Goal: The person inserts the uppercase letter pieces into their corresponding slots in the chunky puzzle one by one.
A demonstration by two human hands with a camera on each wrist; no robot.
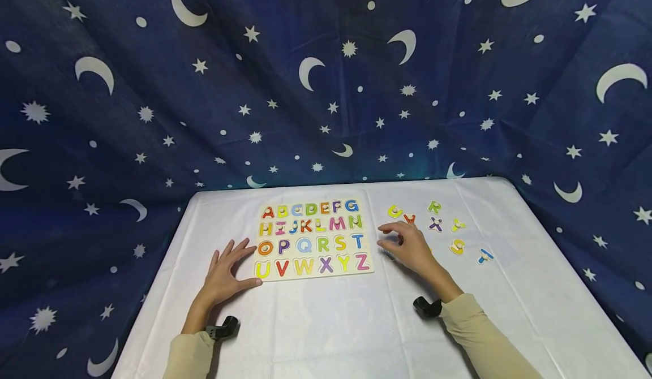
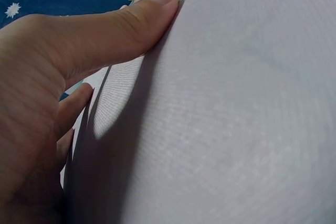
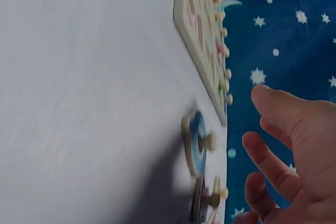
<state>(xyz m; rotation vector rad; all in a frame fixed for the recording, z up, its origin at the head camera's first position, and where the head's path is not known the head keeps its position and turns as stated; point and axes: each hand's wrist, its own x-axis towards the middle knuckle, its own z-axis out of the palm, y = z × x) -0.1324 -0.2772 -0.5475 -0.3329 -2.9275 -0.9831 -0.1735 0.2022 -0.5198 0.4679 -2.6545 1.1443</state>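
A cream wooden alphabet puzzle board [image 1: 313, 254] lies on the table, its upper rows holding knobbed letters. My left hand [image 1: 224, 274] is spread at the board's left side, thumb on the lower left corner and index fingertip at the left edge. In the left wrist view the thumb [image 2: 131, 27] presses against the board's edge. My right hand [image 1: 410, 246] hovers just right of the board, thumb and fingers apart with nothing between them. Below it, in the right wrist view, stands a blue round letter piece [image 3: 197, 142] with a knob, hidden by the hand in the head view.
Loose letters lie right of the board: a yellow U [image 1: 394, 211], red V [image 1: 410, 219], green R [image 1: 434, 207], purple X [image 1: 435, 224], yellow Y [image 1: 458, 224], orange S [image 1: 457, 247] and blue T [image 1: 485, 255]. A starry dark blue curtain [image 1: 326, 164] hangs behind the white-covered table [image 1: 331, 328].
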